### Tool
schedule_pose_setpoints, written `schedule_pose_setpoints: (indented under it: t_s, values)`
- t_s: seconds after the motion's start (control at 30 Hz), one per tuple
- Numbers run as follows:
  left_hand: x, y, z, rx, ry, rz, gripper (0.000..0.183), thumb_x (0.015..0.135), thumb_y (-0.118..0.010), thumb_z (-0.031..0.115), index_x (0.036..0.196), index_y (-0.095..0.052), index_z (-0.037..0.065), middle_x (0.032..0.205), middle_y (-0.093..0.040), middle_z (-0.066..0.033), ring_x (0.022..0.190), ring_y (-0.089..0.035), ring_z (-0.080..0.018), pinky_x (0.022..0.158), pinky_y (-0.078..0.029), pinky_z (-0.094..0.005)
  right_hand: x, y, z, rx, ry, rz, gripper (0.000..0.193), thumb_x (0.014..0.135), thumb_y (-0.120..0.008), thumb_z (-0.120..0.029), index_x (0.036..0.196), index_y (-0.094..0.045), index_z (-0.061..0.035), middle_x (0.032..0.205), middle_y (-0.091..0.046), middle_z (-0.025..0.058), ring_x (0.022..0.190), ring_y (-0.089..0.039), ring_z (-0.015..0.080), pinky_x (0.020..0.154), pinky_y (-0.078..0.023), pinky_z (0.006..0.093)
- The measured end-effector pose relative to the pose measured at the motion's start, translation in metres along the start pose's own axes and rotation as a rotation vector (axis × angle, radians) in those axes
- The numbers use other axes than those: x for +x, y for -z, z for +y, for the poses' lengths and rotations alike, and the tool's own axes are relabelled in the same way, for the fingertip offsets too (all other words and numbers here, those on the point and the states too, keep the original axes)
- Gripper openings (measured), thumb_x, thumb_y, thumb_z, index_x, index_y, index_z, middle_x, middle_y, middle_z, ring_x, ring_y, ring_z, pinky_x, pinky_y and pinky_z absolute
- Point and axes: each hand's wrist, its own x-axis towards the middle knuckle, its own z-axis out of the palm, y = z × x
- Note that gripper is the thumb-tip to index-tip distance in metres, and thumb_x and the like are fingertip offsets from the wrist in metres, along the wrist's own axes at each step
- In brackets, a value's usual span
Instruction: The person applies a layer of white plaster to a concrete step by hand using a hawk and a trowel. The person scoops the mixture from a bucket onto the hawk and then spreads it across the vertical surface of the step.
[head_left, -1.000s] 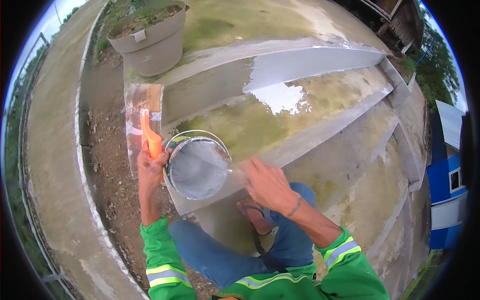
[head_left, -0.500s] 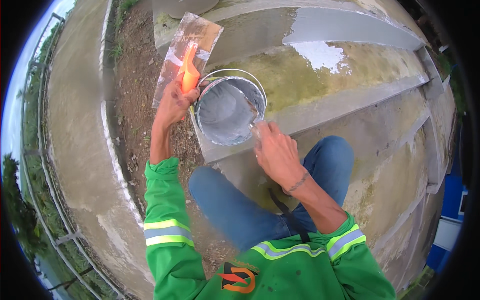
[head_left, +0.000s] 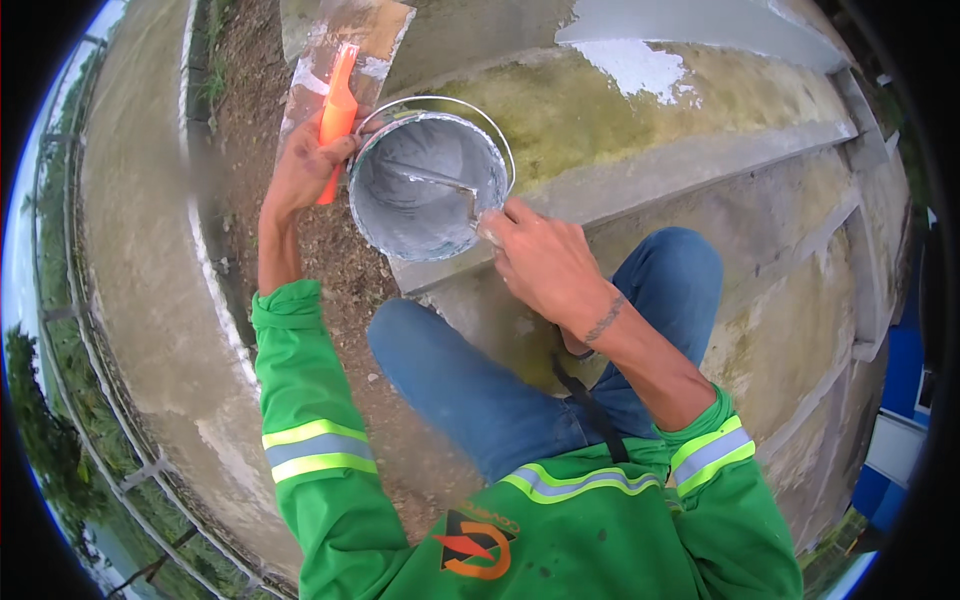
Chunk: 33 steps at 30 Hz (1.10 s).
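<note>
My left hand (head_left: 303, 165) is closed round the orange handle of a plastering trowel (head_left: 342, 88), whose flat rectangular blade is smeared with grey and white. It is held just left of the bucket, fingers close to the rim. The bucket (head_left: 400, 226) stands on the concrete, its wire handle raised behind it and its inner walls coated with grey paste. My right hand (head_left: 548, 252) grips a small hand trowel (head_left: 445, 182) at the bucket's right rim. The trowel's bent shank and blade reach into the bucket; the handle is mostly hidden in my fingers.
Mossy concrete steps (head_left: 700, 150) rise ahead and to the right, with a white coated patch (head_left: 635, 68) on one. A strip of bare soil (head_left: 250, 110) runs along the left, beside a paved path (head_left: 135, 250) and a metal railing (head_left: 85, 330). My bent knees are close below the bucket.
The small trowel's blade has swung from the bucket's right wall toward its left and middle. In the view, the bucket and left hand sit higher and further left.
</note>
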Motion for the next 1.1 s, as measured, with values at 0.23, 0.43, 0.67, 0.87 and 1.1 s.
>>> schedule_pose_setpoints:
  t_s: [0.23,0.43,0.67,0.87,1.1]
  values:
    - [0.000,0.006,-0.001,0.061,0.036,-0.023,0.035,0.090,-0.058,0.004,0.125,-0.058,-0.003,0.111,-0.072,-0.0062,0.092,-0.062,-0.0093,0.080,-0.049,-0.0245,0.014,-0.030,-0.018,-0.015,-0.134,0.067,0.036,0.078,-0.063,-0.003,0.114,-0.058,-0.0026,0.100,-0.059,0.0167,0.077,-0.067,0.0359,0.064,-0.053,0.0475]
    - [-0.004,0.001,0.000,-0.016,0.005,0.028,0.035,0.091,-0.058,0.007,0.124,-0.059,-0.003,0.113,-0.071,-0.0074,0.091,-0.062,-0.0102,0.083,-0.048,-0.0252,0.006,-0.011,-0.012,-0.058,0.021,-0.087,0.033,0.079,-0.063,-0.002,0.111,-0.059,-0.0021,0.101,-0.059,0.0166,0.077,-0.068,0.0360,0.065,-0.053,0.0481]
    - [-0.001,0.010,-0.013,0.141,0.052,0.069,0.039,0.090,-0.059,0.010,0.128,-0.060,0.001,0.110,-0.067,-0.0018,0.096,-0.060,-0.0091,0.089,-0.046,-0.0256,0.007,-0.006,-0.026,0.015,-0.133,0.154,0.026,0.079,-0.059,0.001,0.105,-0.060,0.0012,0.098,-0.059,0.0178,0.075,-0.068,0.0366,0.064,-0.054,0.0472]
    - [-0.003,0.009,-0.005,0.011,0.051,0.009,0.037,0.089,-0.058,0.007,0.125,-0.060,-0.001,0.111,-0.070,-0.0049,0.094,-0.062,-0.0080,0.085,-0.047,-0.0238,0.013,-0.018,-0.015,-0.042,0.061,0.049,0.023,0.080,-0.059,0.000,0.103,-0.062,0.0014,0.097,-0.060,0.0152,0.081,-0.068,0.0322,0.065,-0.055,0.0439]
    - [-0.008,0.009,-0.011,-0.042,0.034,0.029,0.038,0.089,-0.056,0.005,0.127,-0.059,0.000,0.112,-0.070,-0.0047,0.095,-0.061,-0.0077,0.086,-0.047,-0.0242,0.009,-0.005,-0.002,-0.185,0.247,-0.057,0.037,0.080,-0.061,-0.004,0.117,-0.060,-0.0051,0.099,-0.058,0.0113,0.083,-0.066,0.0321,0.064,-0.052,0.0446]
